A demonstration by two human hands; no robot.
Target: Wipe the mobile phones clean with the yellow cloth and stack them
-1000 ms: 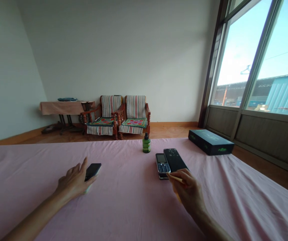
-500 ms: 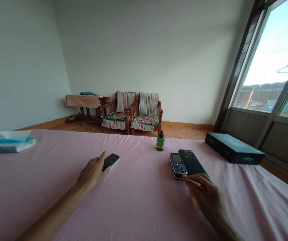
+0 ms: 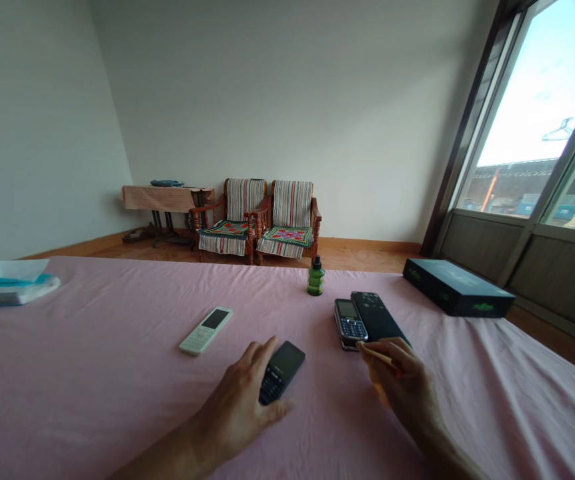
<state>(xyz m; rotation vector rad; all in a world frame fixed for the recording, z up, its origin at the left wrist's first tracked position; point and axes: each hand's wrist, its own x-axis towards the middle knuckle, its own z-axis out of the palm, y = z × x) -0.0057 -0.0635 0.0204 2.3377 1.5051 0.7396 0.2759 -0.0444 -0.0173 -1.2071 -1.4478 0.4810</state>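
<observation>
My left hand (image 3: 245, 393), thumb and fingers at opposite sides, grips a black keypad phone (image 3: 283, 369) low over the pink cloth. Left of it lies a white keypad phone (image 3: 207, 330), face up. My right hand (image 3: 400, 380) pinches a thin wooden stick (image 3: 376, 353). The stick's tip is at the lower end of a dark keypad phone with silver edges (image 3: 351, 323). This phone rests beside a long black case with a flower pattern (image 3: 375, 313), partly hidden by my right hand. Something orange shows under that hand, too blurred to name.
A small green bottle with a black cap (image 3: 316, 279) stands near the far edge of the pink cloth (image 3: 137, 320). A flat black box (image 3: 460, 288) is at the far right. A tissue pack (image 3: 7, 283) lies at the left. Two wooden armchairs (image 3: 287, 207) stand beyond.
My left hand has moved right and nearer with the black phone, which was over the white phone. The white phone now shows fully. My right hand keeps its place by the silver-edged phone.
</observation>
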